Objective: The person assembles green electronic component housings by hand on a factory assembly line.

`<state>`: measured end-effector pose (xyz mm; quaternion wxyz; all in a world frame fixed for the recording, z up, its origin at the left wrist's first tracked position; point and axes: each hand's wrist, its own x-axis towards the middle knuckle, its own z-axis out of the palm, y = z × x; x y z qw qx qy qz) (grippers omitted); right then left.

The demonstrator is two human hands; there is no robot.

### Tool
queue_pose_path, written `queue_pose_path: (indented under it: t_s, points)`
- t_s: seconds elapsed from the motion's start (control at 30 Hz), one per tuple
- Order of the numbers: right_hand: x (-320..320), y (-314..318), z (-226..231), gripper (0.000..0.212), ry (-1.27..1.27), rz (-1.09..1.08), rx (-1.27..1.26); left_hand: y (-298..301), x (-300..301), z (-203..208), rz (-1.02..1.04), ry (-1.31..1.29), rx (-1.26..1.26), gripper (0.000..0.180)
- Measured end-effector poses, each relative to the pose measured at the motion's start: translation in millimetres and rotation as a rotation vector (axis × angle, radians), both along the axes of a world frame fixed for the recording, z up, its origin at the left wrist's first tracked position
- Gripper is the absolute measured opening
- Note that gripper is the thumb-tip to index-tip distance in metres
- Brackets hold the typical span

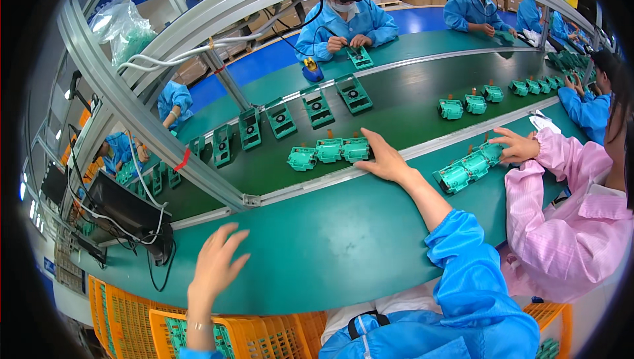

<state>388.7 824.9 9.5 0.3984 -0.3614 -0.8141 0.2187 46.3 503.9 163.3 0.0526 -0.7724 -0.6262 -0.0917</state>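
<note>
a: where does the row of green units [329, 150] lie?

b: on the belt [396, 111], immediately left of the right hand [388, 160]; its long axis runs leftward from that hand, the far end slightly nearer the person.

a: and the hands?

b: the right is nearer, thumb and fingers parted at the row's end; whether it grips cannot be told. the left hand [214, 266], fingers spread, holds nothing above the bench [343, 247]; the rail [323, 180] separates it from the row.

a: surroundings?

b: beyond the left hand, a post [210, 181]; beyond the right, green cases [317, 105]; to its right, a co-worker's hand [518, 146] at a second row [465, 171].
</note>
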Motion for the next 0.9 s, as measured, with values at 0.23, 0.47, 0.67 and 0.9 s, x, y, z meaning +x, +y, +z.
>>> queue_pose_path:
  t_s: [0.23, 0.47, 0.67, 0.9]
  points:
    - [7, -3, -5, 0.096, -0.174, -0.023, 0.134, 175, 25, -73, -0.037, -0.001, 0.003, 0.078]
    - [4, -1, -2, 0.09, -0.168, -0.016, 0.079, 266, 57, -118, -0.235, 0.32, 0.175, 0.082]
    - [4, 1, -5, 0.085, -0.168, -0.019, 0.079, 302, 62, -111, -0.217, 0.036, 0.104, 0.094]
    - [3, 5, -7, 0.07, -0.12, -0.017, 0.165, 309, 45, -118, -0.129, -0.169, -0.024, 0.094]
